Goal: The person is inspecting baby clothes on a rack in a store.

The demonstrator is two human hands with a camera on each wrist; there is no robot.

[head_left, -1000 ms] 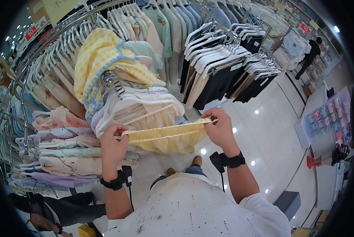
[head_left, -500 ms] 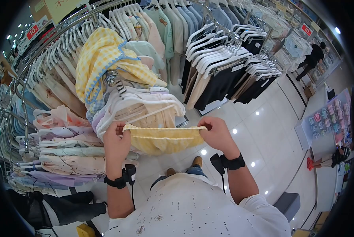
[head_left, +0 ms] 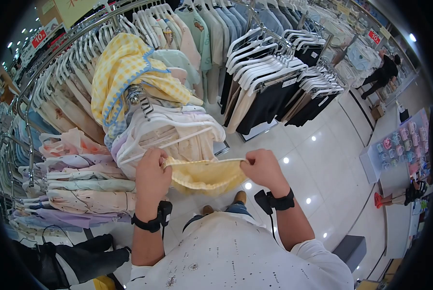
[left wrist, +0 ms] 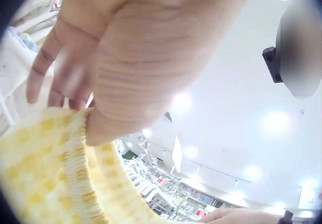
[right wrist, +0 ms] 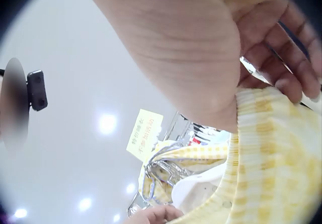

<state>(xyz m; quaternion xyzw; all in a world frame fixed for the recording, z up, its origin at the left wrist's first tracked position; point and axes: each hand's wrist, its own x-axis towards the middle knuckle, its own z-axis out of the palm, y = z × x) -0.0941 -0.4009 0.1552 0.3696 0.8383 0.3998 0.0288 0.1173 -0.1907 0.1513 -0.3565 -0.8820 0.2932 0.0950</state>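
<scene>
A yellow and white checked garment [head_left: 206, 175] with a gathered elastic waistband hangs between the two hands, in front of the person's body. The left hand [head_left: 153, 176] pinches one end of the band; in the left wrist view the thumb of that hand [left wrist: 146, 58] presses on the gathered edge of the cloth [left wrist: 37, 168]. At the other end the right hand [head_left: 264, 168] pinches the band, and the right wrist view has its thumb and fingers [right wrist: 201, 53] at the gathered edge of the cloth [right wrist: 276, 148]. The band sags a little, its opening facing up.
Just beyond the hands, clothes on white hangers [head_left: 177, 126] hang from a rack, with a yellow checked garment [head_left: 122, 63] draped on top. Folded-looking clothes [head_left: 88, 181] hang at left, dark trousers [head_left: 262, 108] beyond at right. A grey box [head_left: 350, 251] stands at lower right.
Both hands have come closer together and slightly lower, the left moving right. The waistband, stretched straight before, now hangs slacker with its opening showing.
</scene>
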